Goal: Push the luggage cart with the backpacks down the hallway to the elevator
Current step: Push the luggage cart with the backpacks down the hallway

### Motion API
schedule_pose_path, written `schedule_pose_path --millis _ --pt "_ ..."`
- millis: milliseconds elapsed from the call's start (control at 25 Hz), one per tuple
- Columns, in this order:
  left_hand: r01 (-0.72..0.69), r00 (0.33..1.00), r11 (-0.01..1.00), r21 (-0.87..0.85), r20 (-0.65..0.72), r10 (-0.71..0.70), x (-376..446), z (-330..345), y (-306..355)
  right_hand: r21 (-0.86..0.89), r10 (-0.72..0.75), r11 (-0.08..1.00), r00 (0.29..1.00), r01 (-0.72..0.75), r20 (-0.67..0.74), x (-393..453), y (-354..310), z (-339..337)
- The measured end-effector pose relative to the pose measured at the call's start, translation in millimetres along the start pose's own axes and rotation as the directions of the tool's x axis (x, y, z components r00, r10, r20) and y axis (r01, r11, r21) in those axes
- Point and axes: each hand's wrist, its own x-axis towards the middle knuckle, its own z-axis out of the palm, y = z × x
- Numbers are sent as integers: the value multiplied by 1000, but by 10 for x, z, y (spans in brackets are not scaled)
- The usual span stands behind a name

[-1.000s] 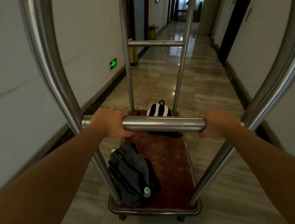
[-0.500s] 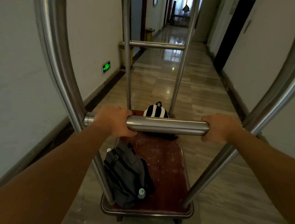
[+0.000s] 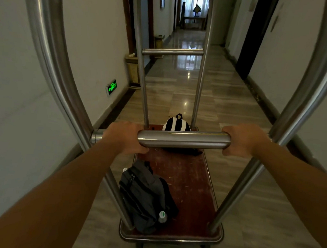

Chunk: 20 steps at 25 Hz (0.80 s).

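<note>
I see the cart's scuffed dark-red deck [image 3: 186, 183] carrying two bags — a grey fabric backpack [image 3: 146, 196] near-left, a black-and-white striped backpack [image 3: 176, 124] at the far end.

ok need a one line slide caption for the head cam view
Both hands, left and right, grip the luggage cart's push bar, grey backpack and striped backpack on its deck, hallway ahead.

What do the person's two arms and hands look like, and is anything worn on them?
Both forearms are bare as far as the picture shows: no sleeve, glove, watch or bracelet is visible. The left hand and the right hand are also bare, and no ring is visible. The upper arms lie outside the view, so any short sleeve cannot be judged.
</note>
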Motion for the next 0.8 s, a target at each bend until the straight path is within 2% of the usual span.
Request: schedule_pose_path --millis 280,480,680,800 --pt "17 1000 1000 1 13 -17 1453 199 -482 19 -22 1000 997 24 -78 1451 528 126" --pt "40 999 999 -21 -5 -40 2545 361 -778 1 -6 1000 998 6 -70 2514 958 227" --pt "6 1000 1000 -7 -1 -6 3478 474 -1137 17 0 1000 1000 1 -21 3488 1265 298" --pt "-26 1000 999 19 -3 26 4084 541 -1368 8 7 1000 998 -6 -56 4060 1452 344"
